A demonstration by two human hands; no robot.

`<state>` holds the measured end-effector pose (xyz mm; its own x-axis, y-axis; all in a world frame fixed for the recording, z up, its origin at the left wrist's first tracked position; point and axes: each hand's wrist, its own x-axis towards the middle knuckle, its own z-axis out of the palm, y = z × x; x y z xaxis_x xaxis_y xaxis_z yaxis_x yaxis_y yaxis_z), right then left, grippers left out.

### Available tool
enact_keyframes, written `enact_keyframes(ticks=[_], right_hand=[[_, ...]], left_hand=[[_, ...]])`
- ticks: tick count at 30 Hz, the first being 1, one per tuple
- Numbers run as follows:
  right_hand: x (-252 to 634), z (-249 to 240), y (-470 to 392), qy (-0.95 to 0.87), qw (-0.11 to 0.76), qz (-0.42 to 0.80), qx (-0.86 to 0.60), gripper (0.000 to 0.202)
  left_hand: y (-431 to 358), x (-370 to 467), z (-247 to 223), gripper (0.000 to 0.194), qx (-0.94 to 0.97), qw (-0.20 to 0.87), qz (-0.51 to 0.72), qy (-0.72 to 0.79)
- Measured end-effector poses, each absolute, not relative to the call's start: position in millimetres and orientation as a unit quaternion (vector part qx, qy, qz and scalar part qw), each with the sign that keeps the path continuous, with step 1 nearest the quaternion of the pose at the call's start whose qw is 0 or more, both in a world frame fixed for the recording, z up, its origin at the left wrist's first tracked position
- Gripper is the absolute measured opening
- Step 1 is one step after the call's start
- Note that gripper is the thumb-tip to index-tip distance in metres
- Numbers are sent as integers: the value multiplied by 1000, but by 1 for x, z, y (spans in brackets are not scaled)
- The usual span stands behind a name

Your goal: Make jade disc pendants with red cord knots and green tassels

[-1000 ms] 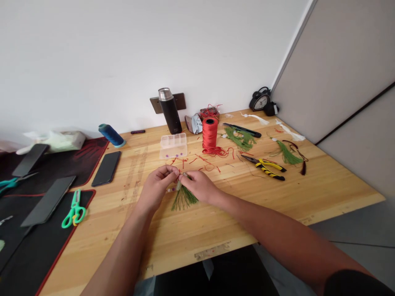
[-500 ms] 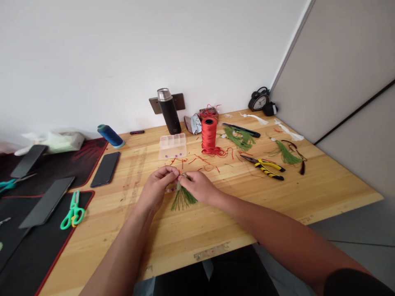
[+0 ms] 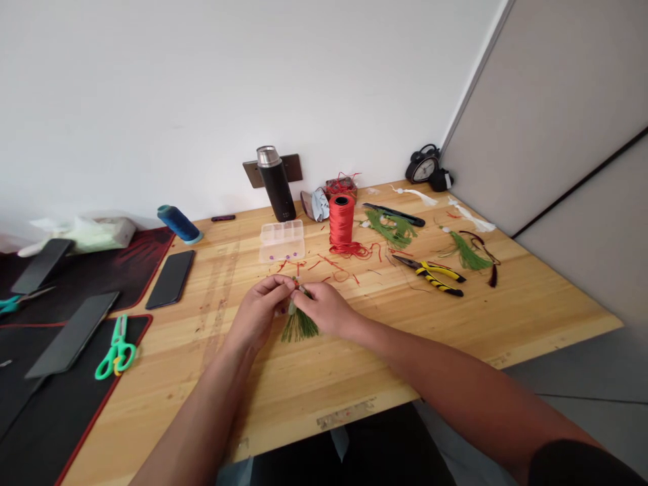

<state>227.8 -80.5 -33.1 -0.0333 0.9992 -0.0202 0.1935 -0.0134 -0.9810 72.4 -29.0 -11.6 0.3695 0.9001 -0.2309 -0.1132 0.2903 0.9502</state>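
Note:
My left hand point(image 3: 260, 312) and my right hand point(image 3: 327, 308) meet over the middle of the wooden table point(image 3: 354, 364). Between their fingertips they pinch the top of a small green tassel point(image 3: 300, 325), whose threads fan out toward me on the wood. A pale bead sits at the tassel's head, partly hidden by my fingers. Short red cord scraps point(image 3: 334, 268) lie just beyond my hands.
A red cord spool point(image 3: 341, 220), clear bead box point(image 3: 282, 241), black flask point(image 3: 276, 183) and blue spool point(image 3: 178, 224) stand farther back. Yellow-black pliers point(image 3: 435, 275), more green tassels point(image 3: 392, 227) and a clock point(image 3: 422, 166) lie right. Phone point(image 3: 171, 278), green scissors point(image 3: 115, 348) and black mats point(image 3: 61, 364) lie left.
Both hands keep pinching the tassel's top with only slight finger movement. The view has shifted a little, so everything sits slightly higher and to the left.

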Motion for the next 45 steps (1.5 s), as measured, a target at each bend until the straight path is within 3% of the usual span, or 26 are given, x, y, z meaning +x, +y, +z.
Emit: enact_keyframes(ticks=[45], right_hand=[[228,-28,-85,-567,428,445,-545,32]], left_hand=[[-31,73,-7,31,458,690,362,428]])
